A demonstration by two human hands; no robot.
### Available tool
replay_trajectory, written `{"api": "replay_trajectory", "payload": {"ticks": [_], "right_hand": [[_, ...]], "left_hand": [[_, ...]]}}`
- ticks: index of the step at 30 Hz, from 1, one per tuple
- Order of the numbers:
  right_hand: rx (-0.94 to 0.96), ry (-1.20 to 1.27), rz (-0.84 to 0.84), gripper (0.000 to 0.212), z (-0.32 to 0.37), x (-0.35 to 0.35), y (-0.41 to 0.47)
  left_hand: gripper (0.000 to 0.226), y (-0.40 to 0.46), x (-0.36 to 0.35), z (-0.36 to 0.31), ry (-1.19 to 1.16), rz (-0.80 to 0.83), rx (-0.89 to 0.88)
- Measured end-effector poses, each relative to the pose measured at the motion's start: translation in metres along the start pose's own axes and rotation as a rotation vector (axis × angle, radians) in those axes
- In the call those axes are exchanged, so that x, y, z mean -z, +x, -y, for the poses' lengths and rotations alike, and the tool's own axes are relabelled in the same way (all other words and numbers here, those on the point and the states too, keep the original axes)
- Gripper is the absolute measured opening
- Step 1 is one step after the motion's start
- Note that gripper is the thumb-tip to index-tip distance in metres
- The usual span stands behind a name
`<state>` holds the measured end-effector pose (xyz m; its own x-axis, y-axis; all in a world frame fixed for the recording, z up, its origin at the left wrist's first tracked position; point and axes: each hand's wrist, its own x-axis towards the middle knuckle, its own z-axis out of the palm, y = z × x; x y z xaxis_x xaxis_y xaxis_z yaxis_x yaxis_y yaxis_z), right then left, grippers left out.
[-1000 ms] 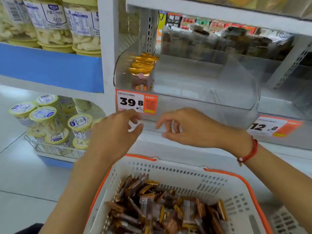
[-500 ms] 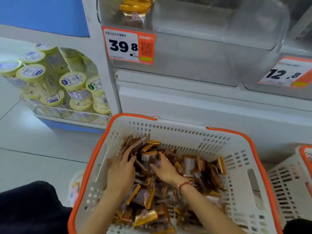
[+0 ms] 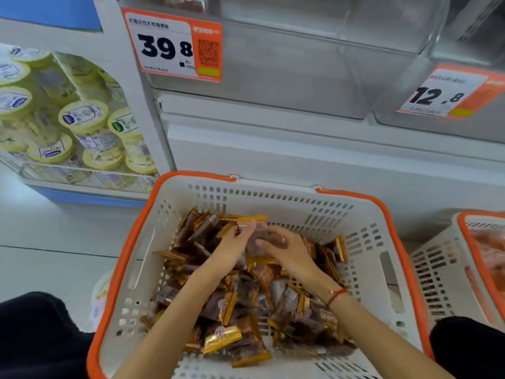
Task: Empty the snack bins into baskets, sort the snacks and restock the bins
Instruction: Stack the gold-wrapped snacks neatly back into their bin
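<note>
Both hands (image 3: 262, 246) hold one snack packet (image 3: 252, 223), long axis pointing away.

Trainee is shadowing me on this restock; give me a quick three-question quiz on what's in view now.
1. True or false: both hands are inside the white basket with the orange rim.
2. Which price tag sits above the basket's left side: A) 39.8 B) 12.8?
3. Fill in: the left hand and right hand together hold a clear ____ above the pile.

Key
1. True.
2. A, the 39.8 tag; the 12.8 tag is to the right.
3. Snack packet.
</note>
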<state>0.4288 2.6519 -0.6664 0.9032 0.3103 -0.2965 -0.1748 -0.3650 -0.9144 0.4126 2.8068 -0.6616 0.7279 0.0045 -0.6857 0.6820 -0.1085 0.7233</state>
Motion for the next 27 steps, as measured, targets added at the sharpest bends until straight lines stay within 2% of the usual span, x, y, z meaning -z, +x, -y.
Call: {"api": "replay_trajectory", "payload": {"ticks": [1,4,6,8,9,10,11,12,13,14,16,18,19,22,24,25,27], "right_hand": [[-0.018,0.015,0.132,0.038,0.006,0.007,-0.002],[-0.092,-0.016,0.459,0.063,0.014,0.021,-0.006],[-0.126,0.012,0.557,0.061,0.011,0.027,-0.008],[-0.183,0.158,0.632,0.055,0.010,0.032,-0.010],[-0.226,0.257,0.623,0.052,0.005,0.033,-0.009],[-0.275,0.328,0.555,0.048,-0.001,0.033,-0.006],[-0.304,0.289,0.433,0.043,-0.010,0.031,0.001],[-0.296,0.114,0.317,0.039,-0.024,0.029,0.009],[-0.245,-0.192,0.248,0.040,-0.039,0.027,0.015],[-0.179,-0.514,0.261,0.045,-0.054,0.023,0.020],[-0.029,-1.033,0.390,0.061,-0.083,0.012,0.024],[0.093,-1.328,0.441,0.072,-0.091,0.000,0.025],[0.139,-1.409,0.410,0.072,-0.090,-0.004,0.027],[0.317,-1.460,0.318,0.063,-0.092,0.000,0.028],[0.431,-1.381,0.252,0.050,-0.094,0.012,0.023],[0.443,-1.290,0.189,0.040,-0.095,0.021,0.021],[0.286,-0.980,0.102,0.023,-0.081,0.037,0.015]], "left_hand": [[0.106,0.007,-0.004,-0.001,-0.078,0.020,0.031],[0.108,0.006,-0.005,-0.002,-0.100,-0.023,0.000],[0.130,0.001,-0.007,-0.001,-0.005,0.025,0.006],[0.131,0.002,-0.007,0.005,0.062,0.068,-0.044],[0.122,0.004,-0.006,0.009,0.052,0.045,-0.073],[0.108,0.005,-0.002,0.012,0.027,0.001,-0.063],[0.091,0.008,0.004,0.016,0.004,-0.062,-0.067],[0.068,0.006,0.011,0.017,-0.031,-0.128,-0.057],[0.045,0.008,0.018,0.018,-0.067,-0.173,-0.051],[0.032,0.008,0.026,0.018,-0.096,-0.188,-0.042],[0.028,0.008,0.037,0.018,-0.143,-0.137,-0.014],[0.025,0.002,0.043,0.015,-0.240,-0.040,0.008],[0.025,0.000,0.043,0.014,-0.283,-0.010,0.018],[0.028,-0.009,0.040,0.009,-0.459,0.070,0.027],[0.028,-0.013,0.038,0.004,-0.576,0.143,0.039],[0.031,-0.013,0.038,0.003,-0.595,0.167,0.050],[0.035,-0.012,0.037,0.002,-0.554,0.184,0.046]]}}
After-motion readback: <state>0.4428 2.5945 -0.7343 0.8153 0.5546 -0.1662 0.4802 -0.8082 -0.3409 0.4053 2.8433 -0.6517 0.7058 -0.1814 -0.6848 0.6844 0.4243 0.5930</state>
